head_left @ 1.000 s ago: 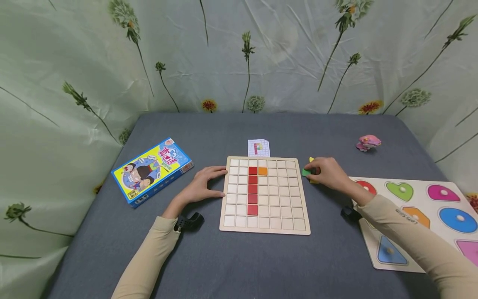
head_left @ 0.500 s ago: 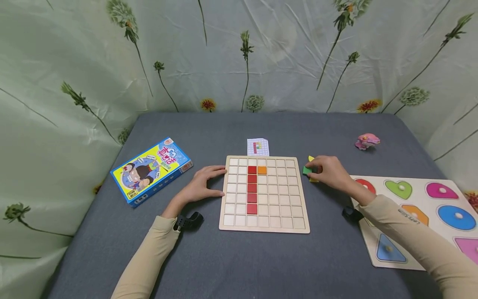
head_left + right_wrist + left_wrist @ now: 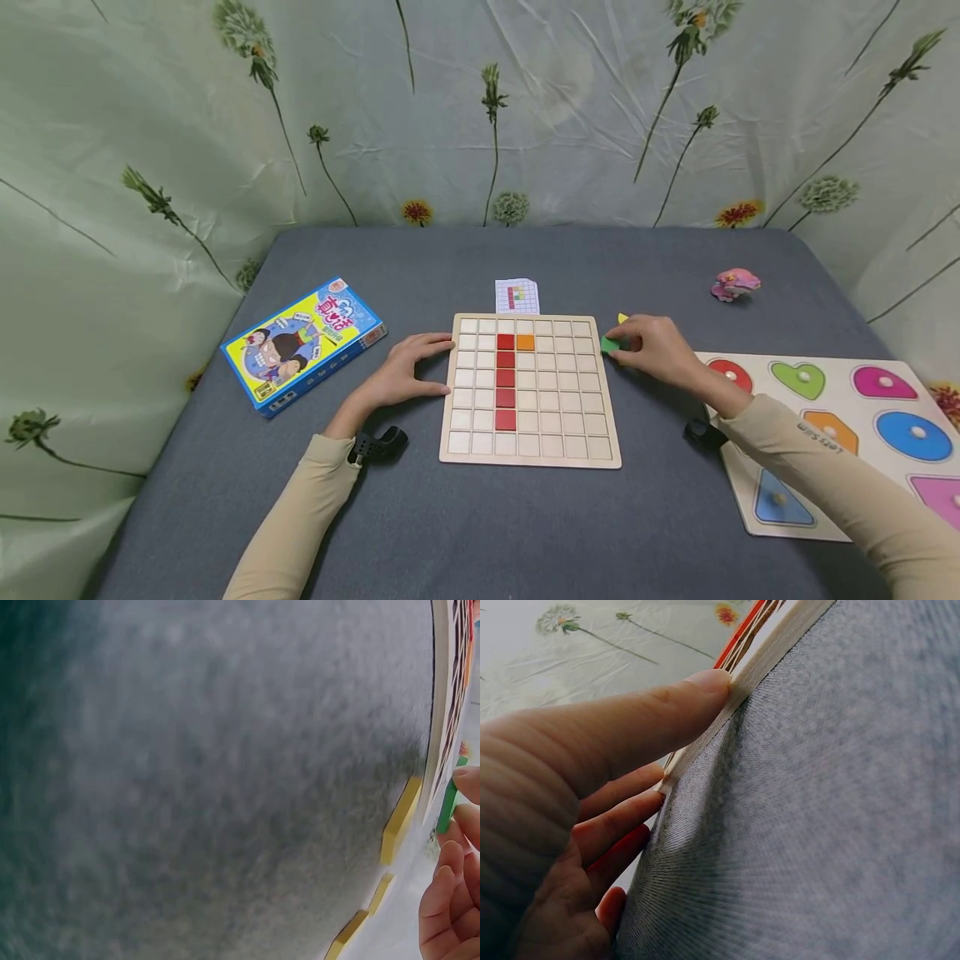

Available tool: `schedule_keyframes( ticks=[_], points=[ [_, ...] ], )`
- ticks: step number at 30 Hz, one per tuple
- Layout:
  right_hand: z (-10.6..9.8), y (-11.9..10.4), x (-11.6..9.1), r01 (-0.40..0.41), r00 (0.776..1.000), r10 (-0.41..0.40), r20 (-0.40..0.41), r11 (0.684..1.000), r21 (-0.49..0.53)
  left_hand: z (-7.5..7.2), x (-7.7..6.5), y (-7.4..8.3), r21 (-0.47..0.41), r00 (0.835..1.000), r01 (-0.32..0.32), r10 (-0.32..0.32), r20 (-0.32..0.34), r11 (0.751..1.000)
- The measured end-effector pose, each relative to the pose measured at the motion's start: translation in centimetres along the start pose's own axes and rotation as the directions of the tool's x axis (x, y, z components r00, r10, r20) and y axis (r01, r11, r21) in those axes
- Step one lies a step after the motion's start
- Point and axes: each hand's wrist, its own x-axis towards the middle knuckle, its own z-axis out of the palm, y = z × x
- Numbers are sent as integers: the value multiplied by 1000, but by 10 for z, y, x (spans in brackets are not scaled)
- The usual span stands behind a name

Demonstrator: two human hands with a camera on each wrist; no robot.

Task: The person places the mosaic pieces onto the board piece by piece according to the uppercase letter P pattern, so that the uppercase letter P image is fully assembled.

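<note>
A wooden grid board [image 3: 558, 400] lies on the table, with a column of red square tiles [image 3: 506, 378] and one orange tile [image 3: 526, 342] beside the uppermost red one. Spread along the board's left edge, my left hand [image 3: 401, 372] touches it with thumb and fingertips; the left wrist view shows the thumb [image 3: 697, 690] against the rim. My right hand [image 3: 654, 350] pinches a green tile [image 3: 608, 344] just off the board's upper right edge. In the right wrist view, thumb and fingers hold that green tile [image 3: 449, 804] above several yellow tiles [image 3: 400, 819], which the hand mostly hides in the head view.
Behind the board lies a small printed grid card [image 3: 517, 296]. A blue and yellow box [image 3: 303, 346] sits at the left. On the right are a pink figurine [image 3: 735, 285] and a shape puzzle board [image 3: 780, 400], partly under the right forearm. A floral curtain [image 3: 420, 108] hangs behind.
My right hand has lifted the green tile off the yellow pieces and shifted slightly left toward the board's edge. The left hand stays in place.
</note>
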Motion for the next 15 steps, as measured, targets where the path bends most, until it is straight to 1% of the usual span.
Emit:
schedule_keyframes(
  ticks=[4, 15],
  points=[
    [2, -5, 0, 25, 1000, -25, -7, 1000, 11, 0, 1, -1, -1, 1000, -2, 2, -6, 1000],
    [7, -22, 1, 36, 999, -36, 13, 999, 37, 1, 0, 0, 15, 1000, -3, 3, -3, 1000]
  ],
)
